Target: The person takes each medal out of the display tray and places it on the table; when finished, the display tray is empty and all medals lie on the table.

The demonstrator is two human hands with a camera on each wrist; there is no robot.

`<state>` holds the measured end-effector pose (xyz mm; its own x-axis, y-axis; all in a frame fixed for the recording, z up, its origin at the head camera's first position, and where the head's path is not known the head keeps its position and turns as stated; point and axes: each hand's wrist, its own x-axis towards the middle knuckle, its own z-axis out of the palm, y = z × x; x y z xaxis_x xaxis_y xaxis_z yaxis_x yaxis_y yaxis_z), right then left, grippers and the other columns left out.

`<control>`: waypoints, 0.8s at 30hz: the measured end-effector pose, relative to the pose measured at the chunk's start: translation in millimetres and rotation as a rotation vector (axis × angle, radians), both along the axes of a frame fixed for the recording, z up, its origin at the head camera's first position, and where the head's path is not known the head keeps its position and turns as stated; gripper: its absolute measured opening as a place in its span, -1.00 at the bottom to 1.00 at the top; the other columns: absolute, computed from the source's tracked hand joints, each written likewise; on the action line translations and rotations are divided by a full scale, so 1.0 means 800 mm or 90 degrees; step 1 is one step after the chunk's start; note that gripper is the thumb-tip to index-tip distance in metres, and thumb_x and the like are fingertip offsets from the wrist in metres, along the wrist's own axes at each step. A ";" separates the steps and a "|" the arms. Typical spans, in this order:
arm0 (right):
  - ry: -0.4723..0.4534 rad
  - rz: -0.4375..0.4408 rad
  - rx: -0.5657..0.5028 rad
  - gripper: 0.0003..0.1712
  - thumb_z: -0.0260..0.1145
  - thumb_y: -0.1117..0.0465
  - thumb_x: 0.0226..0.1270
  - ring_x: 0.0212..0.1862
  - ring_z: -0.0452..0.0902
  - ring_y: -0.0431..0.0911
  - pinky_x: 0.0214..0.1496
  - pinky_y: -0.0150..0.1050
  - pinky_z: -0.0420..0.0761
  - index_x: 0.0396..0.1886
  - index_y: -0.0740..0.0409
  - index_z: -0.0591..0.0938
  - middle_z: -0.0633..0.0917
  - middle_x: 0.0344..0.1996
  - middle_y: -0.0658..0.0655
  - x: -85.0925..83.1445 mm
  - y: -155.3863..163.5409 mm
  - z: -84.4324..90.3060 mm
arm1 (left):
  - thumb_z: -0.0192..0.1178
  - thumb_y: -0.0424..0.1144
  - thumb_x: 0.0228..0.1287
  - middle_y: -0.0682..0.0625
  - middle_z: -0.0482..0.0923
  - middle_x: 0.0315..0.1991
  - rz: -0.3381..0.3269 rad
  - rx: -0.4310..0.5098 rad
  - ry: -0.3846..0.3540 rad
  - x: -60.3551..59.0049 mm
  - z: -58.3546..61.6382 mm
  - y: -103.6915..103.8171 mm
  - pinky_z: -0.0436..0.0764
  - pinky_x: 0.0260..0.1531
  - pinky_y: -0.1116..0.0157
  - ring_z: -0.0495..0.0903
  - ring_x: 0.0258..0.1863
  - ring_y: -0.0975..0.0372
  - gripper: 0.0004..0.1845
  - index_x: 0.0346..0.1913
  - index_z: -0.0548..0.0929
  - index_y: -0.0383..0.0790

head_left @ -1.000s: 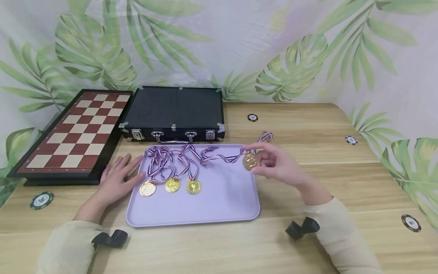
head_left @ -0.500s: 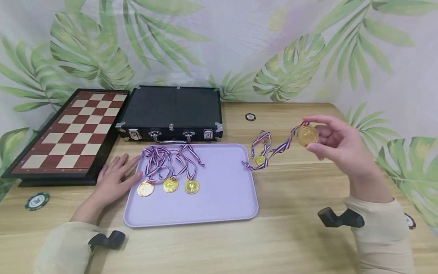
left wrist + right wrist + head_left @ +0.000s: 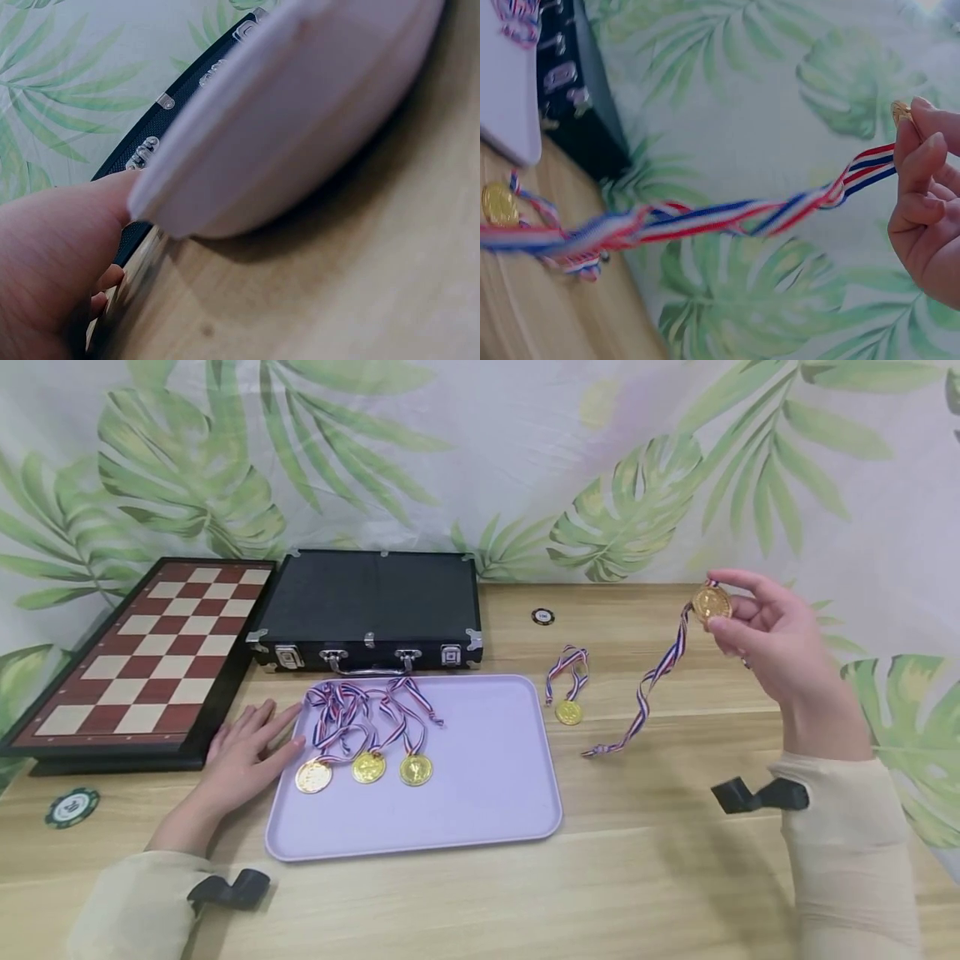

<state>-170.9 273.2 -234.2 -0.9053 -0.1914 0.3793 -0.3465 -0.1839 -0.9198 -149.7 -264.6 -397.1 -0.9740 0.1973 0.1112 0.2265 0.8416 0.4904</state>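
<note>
My right hand [image 3: 757, 627] is raised above the table's right side and pinches a gold medal [image 3: 711, 602] between thumb and fingers. Its red, white and blue ribbon [image 3: 651, 681] hangs down to the wood; the right wrist view shows the ribbon [image 3: 727, 217] stretched out from my fingers [image 3: 919, 176]. My left hand [image 3: 247, 756] lies flat on the table, fingers straight, touching the left edge of a lilac tray [image 3: 487, 777]. Three gold medals [image 3: 368, 767] with tangled ribbons lie on the tray. Another medal [image 3: 568, 712] lies on the table just right of the tray.
A shut black case [image 3: 371, 606] with metal latches stands behind the tray. A red and cream chessboard [image 3: 142, 652] lies at the left. Poker chips sit at the front left [image 3: 71, 807] and behind the tray [image 3: 542, 616]. A leaf-print curtain backs the table.
My right hand has carried the medal up and to the right, away from the tray, dragging its ribbon off the tray onto the wood. The left hand has stayed put.
</note>
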 end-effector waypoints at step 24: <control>-0.228 -0.083 0.317 -0.37 0.24 0.41 0.04 -0.46 0.45 -0.19 -0.34 -0.33 0.50 0.16 0.21 0.29 0.56 -0.44 0.08 -0.093 -0.033 -0.106 | -0.05 0.06 0.19 -0.39 -0.07 0.24 0.005 -0.003 -0.005 0.000 -0.001 0.000 -0.42 0.06 -0.11 -0.27 0.24 -0.14 -0.38 0.28 0.17 -0.11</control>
<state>-245.0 247.0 -319.3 -0.9875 -0.1467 -0.0576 0.0078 0.3193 -0.9476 -149.5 -264.3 -397.6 -0.9763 0.1908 0.1025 0.2165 0.8451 0.4888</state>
